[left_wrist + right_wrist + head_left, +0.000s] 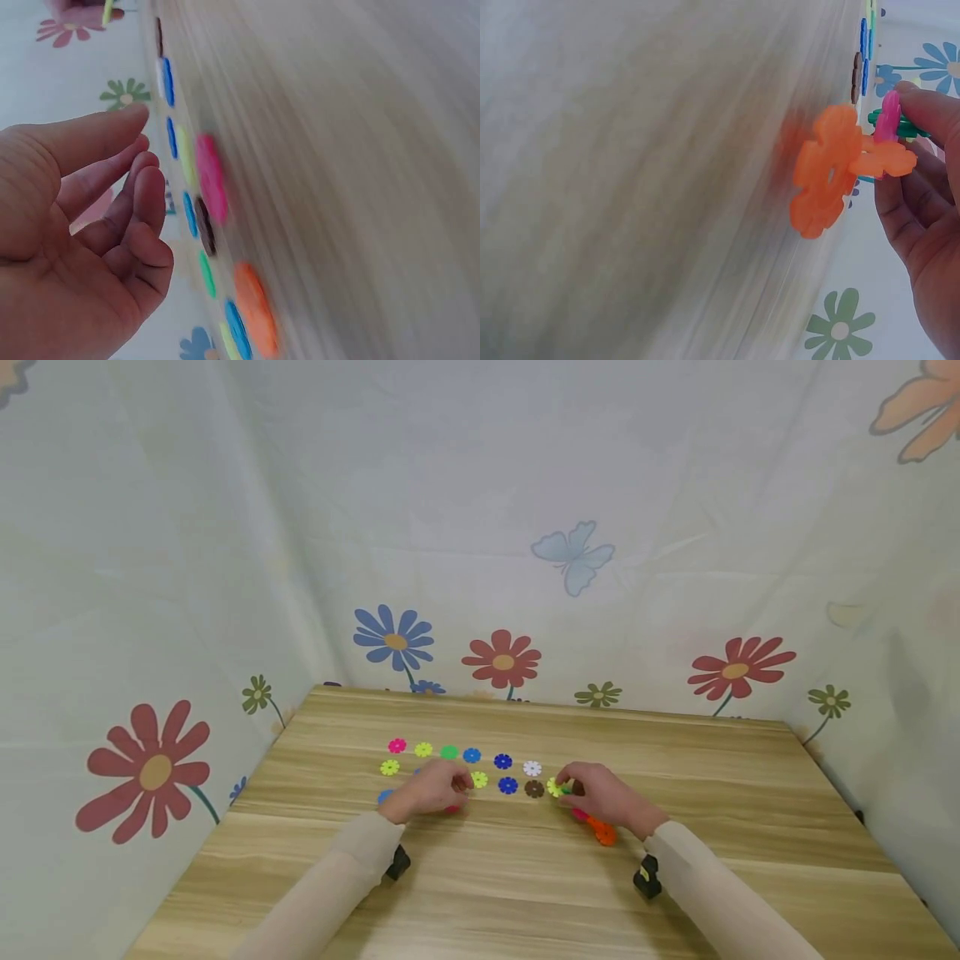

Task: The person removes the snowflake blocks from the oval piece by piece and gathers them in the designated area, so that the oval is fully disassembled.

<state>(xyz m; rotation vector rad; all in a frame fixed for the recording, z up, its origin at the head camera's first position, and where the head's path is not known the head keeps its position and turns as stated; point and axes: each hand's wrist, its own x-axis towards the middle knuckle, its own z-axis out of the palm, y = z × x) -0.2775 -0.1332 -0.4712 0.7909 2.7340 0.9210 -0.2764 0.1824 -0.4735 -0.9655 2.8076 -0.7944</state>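
My right hand (606,795) pinches a chain of interlocked flower-shaped plastic discs above the table. In the right wrist view the chain has a large orange disc (826,172) at its lower end, then another orange one, a pink disc (887,116) and a green disc (915,129) by the fingers. A yellow disc (555,787) shows at the right fingertips in the head view. My left hand (433,787) hovers over loose discs, its fingers loosely bent and nothing between them. Beneath it, a pink disc (211,178) and an orange disc (256,309) lie flat.
Loose flower discs lie in rows on the wooden table (510,877), among them a white disc (532,768), a brown disc (534,789) and a green disc (449,752). A flower-printed curtain (480,527) stands behind the table's far edge.
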